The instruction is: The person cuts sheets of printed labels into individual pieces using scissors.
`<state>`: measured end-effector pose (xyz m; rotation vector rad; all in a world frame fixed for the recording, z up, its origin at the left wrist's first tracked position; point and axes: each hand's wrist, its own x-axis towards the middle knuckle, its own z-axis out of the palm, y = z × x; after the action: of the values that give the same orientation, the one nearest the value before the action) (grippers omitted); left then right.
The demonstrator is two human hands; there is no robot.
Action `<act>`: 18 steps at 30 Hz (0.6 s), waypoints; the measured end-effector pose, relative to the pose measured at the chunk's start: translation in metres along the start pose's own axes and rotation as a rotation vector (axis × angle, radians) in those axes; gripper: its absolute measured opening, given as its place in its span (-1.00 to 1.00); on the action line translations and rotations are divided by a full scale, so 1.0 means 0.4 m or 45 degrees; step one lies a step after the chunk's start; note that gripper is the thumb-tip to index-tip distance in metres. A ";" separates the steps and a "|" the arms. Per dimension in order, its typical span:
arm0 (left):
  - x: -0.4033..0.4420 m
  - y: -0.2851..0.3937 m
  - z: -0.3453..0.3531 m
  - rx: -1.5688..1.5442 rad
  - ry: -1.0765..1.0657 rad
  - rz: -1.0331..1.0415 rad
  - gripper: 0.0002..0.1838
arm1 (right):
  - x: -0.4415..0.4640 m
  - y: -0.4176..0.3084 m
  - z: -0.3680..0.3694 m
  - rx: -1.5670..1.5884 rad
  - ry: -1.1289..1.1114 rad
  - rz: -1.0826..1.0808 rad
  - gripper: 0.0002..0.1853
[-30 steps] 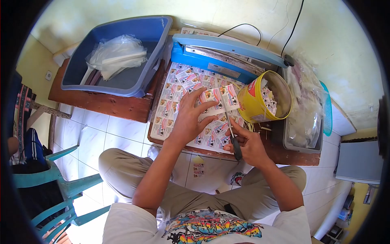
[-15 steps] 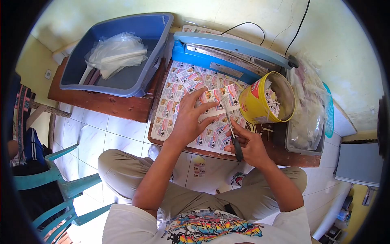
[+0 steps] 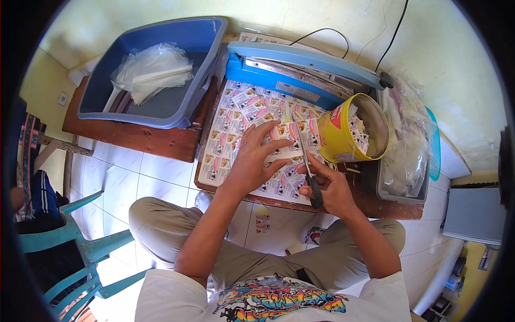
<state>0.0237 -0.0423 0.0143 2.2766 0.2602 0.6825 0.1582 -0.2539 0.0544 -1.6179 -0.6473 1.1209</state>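
A strip of printed paper labels [image 3: 289, 132] lies under the fingers of my left hand [image 3: 251, 161], its thumb and fingers spread along the near side and holding it. In my right hand [image 3: 333, 192] is a pair of scissors [image 3: 315, 194] with dark handles, fingers wrapped around them. The scissor blades point away from me and cross the strip near its right part. Beneath both hands is a sheet covered with the same label print [image 3: 217, 155], with loose labels [image 3: 251, 104] on it. Beside the strip's right end a yellow bucket [image 3: 333, 134] leans towards the right, cut labels inside.
A blue sealer-like device with a long lever [image 3: 311, 60] stands behind the sheet. On the left bench sits a blue tub [image 3: 182, 115] with clear plastic bags [image 3: 155, 72]. A grey tray [image 3: 402, 199] of plastic bags is at right; a green chair [image 3: 96, 249] stands at left.
The scissors have shifted slightly and their blades now lie across the strip at a different angle. The strip has moved a little down and right. My left hand has barely moved.
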 end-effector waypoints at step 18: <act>-0.006 -0.002 0.003 0.003 0.005 0.008 -0.52 | -0.002 0.016 0.014 0.031 -0.007 -0.023 0.02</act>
<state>0.0223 -0.0431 0.0122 2.2796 0.2564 0.6907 0.1523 -0.2542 0.0486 -1.5858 -0.6480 1.1165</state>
